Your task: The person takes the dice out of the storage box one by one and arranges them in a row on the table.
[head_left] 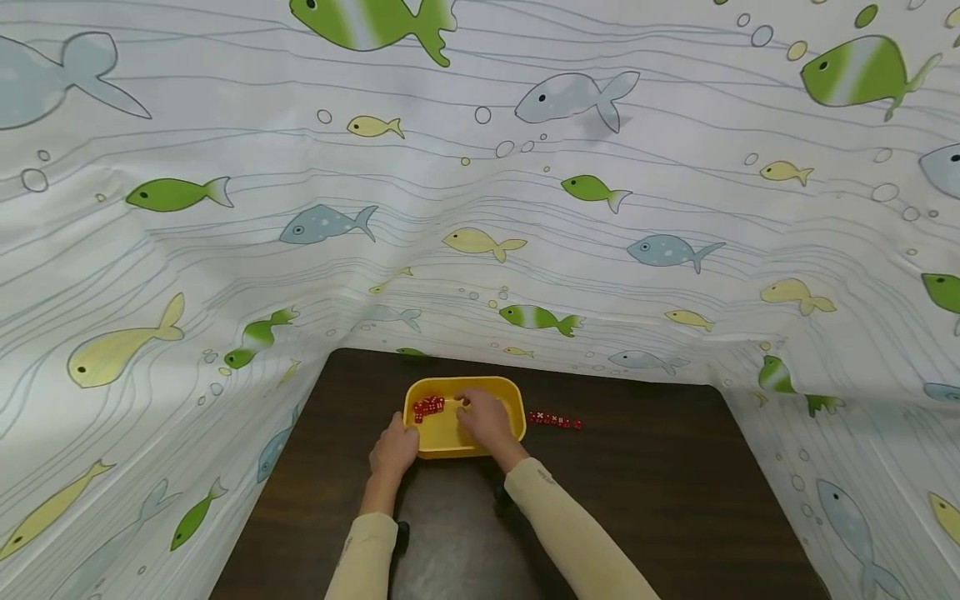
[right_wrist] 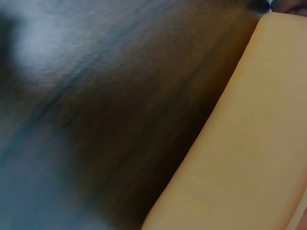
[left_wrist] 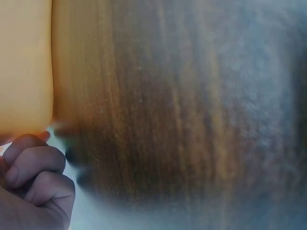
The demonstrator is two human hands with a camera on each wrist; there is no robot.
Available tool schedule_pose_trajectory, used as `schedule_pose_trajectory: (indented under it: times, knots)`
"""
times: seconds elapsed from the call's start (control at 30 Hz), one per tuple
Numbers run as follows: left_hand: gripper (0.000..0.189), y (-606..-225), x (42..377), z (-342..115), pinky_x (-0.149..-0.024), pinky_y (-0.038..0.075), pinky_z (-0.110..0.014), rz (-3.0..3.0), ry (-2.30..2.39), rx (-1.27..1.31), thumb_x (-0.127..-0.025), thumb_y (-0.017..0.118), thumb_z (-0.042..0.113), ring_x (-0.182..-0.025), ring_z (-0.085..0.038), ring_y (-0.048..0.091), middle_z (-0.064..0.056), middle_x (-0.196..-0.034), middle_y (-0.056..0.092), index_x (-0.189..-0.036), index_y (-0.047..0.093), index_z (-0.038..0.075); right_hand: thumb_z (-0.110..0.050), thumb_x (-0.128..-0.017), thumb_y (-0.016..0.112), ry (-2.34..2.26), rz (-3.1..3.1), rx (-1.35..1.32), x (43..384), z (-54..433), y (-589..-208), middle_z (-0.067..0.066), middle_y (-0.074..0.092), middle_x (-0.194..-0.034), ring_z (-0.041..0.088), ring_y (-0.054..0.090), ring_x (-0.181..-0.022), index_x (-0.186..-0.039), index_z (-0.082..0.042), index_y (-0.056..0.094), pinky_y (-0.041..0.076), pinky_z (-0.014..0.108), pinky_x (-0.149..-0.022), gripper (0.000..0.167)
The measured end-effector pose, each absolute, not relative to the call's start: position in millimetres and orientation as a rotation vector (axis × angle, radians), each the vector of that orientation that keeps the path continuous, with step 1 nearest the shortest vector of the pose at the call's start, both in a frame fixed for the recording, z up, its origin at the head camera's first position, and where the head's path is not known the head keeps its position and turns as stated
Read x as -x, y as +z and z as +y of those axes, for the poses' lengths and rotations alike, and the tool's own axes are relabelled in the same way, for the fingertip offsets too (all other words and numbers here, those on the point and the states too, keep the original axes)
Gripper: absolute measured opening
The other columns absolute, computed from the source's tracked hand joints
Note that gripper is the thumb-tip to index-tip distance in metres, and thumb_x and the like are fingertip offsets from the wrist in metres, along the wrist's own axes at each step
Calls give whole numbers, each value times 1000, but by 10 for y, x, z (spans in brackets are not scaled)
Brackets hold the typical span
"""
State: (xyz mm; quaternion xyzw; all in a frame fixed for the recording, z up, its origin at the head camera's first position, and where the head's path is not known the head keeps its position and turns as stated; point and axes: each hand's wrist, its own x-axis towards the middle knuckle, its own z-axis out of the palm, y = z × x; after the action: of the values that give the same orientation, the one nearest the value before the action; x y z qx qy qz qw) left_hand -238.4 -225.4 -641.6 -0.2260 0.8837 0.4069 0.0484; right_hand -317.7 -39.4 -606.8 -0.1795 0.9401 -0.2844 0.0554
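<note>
A yellow plastic tray stands on the dark table, with a cluster of red dice at its left end. My left hand grips the tray's left front corner; in the left wrist view its curled fingers are at the tray's edge. My right hand reaches over the tray's right front rim, fingers bent above the tray floor, just right of the dice. I cannot tell whether a die is between those fingertips. In the right wrist view the tray's wall fills the right side, and only a sliver of hand shows at the top corner.
Outside the tray, just right of it, a row of red dice lies on the wood-grain table. White fish-print sheeting surrounds the table at the back and both sides. A dark band sits at each wrist.
</note>
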Motion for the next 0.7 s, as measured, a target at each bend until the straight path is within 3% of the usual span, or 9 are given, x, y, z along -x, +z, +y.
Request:
schedule_pose_trajectory:
  times: [0.47,0.7]
  knots:
    - [63,-6399,2402,-2217,-101,48,-64,2685,1232,702,-105,40,28,-109,-40,64,-30,-143,60,-159,38,-4,-22,-104,68,-711,2743,539,3284,-585,-6096,2,71,-142,24,66,-120,-146,-22,68,48,52,-116,42]
    - [59,-6415,2384,-2228,-92,50,-60,2695,1233,710,-104,40,28,-96,-35,62,-27,-132,65,-155,42,-3,-25,-107,63,-628,2744,596,3301,-649,-6148,2,71,-140,21,63,-109,-149,-22,66,50,51,-112,42]
